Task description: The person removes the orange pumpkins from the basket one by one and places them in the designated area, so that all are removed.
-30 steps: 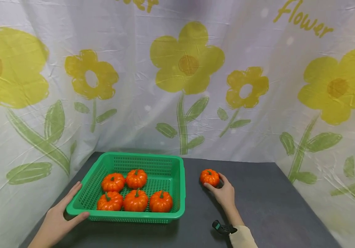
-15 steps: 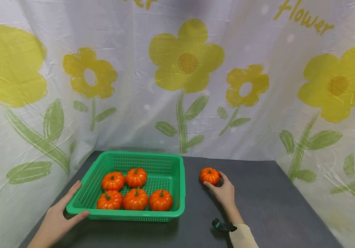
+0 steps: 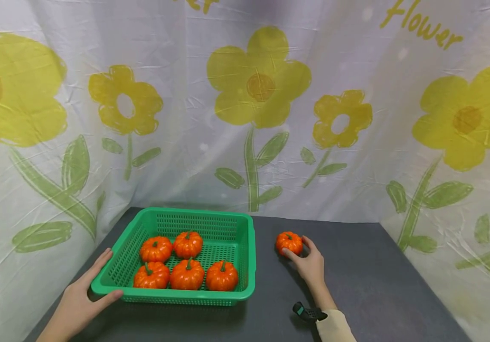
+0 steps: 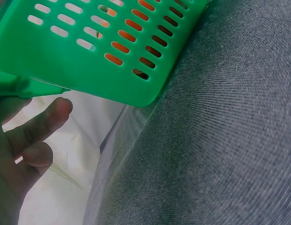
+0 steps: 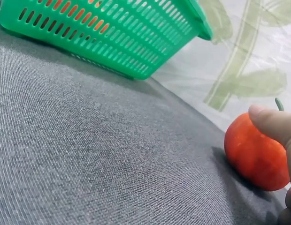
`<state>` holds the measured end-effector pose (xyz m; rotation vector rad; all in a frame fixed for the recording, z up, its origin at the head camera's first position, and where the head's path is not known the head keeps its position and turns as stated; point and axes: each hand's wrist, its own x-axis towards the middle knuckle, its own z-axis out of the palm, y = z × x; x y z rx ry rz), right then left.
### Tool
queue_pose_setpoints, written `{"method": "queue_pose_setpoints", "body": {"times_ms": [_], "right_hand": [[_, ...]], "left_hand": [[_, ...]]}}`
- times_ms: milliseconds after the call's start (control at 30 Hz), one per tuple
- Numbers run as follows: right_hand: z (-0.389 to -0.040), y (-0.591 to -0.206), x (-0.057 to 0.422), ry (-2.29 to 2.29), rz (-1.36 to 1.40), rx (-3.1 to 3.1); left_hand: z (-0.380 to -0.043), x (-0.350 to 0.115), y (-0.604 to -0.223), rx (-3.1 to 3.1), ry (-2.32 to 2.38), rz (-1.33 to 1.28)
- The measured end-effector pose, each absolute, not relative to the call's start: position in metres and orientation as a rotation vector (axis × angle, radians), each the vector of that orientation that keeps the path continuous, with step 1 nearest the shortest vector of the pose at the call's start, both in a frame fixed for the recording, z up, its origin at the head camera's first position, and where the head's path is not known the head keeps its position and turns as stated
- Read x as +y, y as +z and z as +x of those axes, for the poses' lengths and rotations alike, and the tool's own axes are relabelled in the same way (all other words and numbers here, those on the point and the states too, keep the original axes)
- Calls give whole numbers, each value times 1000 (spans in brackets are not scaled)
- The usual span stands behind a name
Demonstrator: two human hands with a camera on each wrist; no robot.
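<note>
In the head view my left hand [image 3: 76, 299] rests at the near left corner of a green plastic basket [image 3: 185, 297], thumb along the front rim and fingers straight along the left side. The left wrist view shows loosely bent fingers [image 4: 37, 133] just under the rim. Inside the basket sit several small orange pumpkins [image 3: 187, 275] with green stems. To its right, one more pumpkin [image 3: 288, 243] sits on the dark table. My right hand [image 3: 312, 266] holds this pumpkin, thumb on its near side and fingers round its right side, partly hidden. Its stem points up in the right wrist view.
The dark grey cloth-covered table [image 3: 369, 285] carries the basket. A white curtain [image 3: 185, 156] with yellow flowers hangs behind and along both sides. A black band [image 3: 309, 313] sits on the right wrist by a cream sleeve [image 3: 335, 327].
</note>
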<state>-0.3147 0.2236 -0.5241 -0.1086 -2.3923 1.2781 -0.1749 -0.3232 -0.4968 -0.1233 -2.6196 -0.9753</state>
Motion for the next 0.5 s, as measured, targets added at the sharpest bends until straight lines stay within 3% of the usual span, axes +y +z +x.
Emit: {"method": "queue_pose_setpoints", "body": {"times_ms": [500], "right_hand": [[-314, -508, 225, 1372, -126, -2268]], "left_hand": [[-174, -324, -497, -2613, -988, -132]]}}
